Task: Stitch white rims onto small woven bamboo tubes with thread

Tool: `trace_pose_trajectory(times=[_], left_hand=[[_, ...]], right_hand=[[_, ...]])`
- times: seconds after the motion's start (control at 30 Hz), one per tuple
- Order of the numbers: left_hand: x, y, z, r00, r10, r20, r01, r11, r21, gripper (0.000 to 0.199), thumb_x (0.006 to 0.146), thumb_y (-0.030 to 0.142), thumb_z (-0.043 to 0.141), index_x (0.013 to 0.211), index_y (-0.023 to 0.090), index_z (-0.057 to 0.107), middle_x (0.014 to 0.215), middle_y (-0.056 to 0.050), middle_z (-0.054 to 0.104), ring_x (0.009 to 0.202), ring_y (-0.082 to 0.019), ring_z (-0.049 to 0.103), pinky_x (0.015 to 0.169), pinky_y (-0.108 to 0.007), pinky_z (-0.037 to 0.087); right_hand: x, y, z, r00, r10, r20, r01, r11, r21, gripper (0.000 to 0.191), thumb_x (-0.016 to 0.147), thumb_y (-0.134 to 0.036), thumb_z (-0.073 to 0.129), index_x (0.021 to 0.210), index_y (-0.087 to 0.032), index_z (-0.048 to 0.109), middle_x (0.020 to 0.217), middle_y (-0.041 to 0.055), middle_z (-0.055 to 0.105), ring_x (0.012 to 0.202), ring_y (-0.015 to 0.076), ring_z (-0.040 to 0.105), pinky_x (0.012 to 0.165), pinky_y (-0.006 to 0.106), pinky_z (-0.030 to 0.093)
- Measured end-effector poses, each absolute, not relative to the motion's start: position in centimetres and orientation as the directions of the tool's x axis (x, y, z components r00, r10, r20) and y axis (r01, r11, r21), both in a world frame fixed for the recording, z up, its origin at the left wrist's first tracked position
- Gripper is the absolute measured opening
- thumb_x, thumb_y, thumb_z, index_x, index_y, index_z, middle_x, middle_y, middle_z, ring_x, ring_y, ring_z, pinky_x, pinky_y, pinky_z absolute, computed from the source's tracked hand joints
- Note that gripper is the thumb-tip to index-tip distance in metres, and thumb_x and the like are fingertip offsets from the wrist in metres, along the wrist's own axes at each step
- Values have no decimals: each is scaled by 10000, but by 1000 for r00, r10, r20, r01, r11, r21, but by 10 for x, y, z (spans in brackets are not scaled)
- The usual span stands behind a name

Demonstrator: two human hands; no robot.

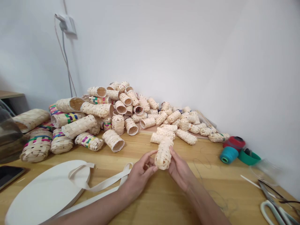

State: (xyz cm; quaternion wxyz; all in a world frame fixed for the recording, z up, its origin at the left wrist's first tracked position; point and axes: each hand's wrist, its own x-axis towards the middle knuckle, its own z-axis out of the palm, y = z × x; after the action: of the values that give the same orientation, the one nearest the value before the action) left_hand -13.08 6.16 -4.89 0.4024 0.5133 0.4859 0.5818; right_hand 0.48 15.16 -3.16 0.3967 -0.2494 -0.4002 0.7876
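Observation:
Between my two hands is a small cylindrical woven basket (163, 155) of pale strips, its rounded closed end turned toward me. My left hand (140, 172) grips its left side, thumb near the closed end and fingers curled behind. On the opposite side, my right hand (180, 168) presses against it with extended fingers; the thumb is hard to make out. Just past the held basket lie more pale woven baskets (166, 132) on the wooden table (150, 203). The far opening of the held one is hidden from me.
A large heap of woven baskets (79, 125), some with coloured bands, fills the back. At left are a white round of tape (44, 193) and a phone (10, 175). Thread spools (229, 154), a green ring (249, 158) and scissors (273, 203) lie right.

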Motion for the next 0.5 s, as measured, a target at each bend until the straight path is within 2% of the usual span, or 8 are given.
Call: trace_pose_trajectory(times=[0.13, 0.27, 0.4, 0.5], left_hand=[[-133, 67, -52, -119, 977, 178, -21, -182, 983, 579, 775, 360, 659, 1309, 203, 499, 1026, -62, 621, 868, -203, 537, 763, -308, 407], [-134, 65, -48, -184, 965, 189, 22, -188, 982, 588, 783, 386, 651, 1313, 192, 485, 1174, -97, 571, 1093, -257, 488, 851, -332, 413], [-133, 64, -50, -138, 969, 203, 33, -201, 979, 671, 775, 411, 695, 1356, 201, 433, 1271, -120, 558, 1119, -272, 513, 869, -352, 428], [-131, 68, -55, -91, 971, 222, -25, -225, 974, 762, 728, 412, 759, 1376, 218, 408, 1302, -127, 567, 1062, -270, 575, 863, -362, 448]], right_hand=[[11, 155, -23, -435, 900, 41, -432, -168, -886, 525, 718, -440, 781, 1168, -270, 570, 1115, 21, 678, 941, 195, 640, 748, 294, 548], [15, 154, -18, -321, 928, 190, -283, 98, -954, 509, 694, -372, 805, 1140, -261, 588, 1159, 38, 654, 1029, 223, 599, 779, 291, 526], [12, 148, -22, -370, 895, 249, -117, 221, -968, 544, 621, -277, 846, 1118, -233, 630, 1010, 45, 675, 871, 235, 618, 663, 284, 516], [9, 144, -27, -409, 860, 307, -36, 320, -947, 576, 618, -265, 838, 1152, -233, 625, 997, 45, 669, 849, 240, 609, 637, 279, 502]])
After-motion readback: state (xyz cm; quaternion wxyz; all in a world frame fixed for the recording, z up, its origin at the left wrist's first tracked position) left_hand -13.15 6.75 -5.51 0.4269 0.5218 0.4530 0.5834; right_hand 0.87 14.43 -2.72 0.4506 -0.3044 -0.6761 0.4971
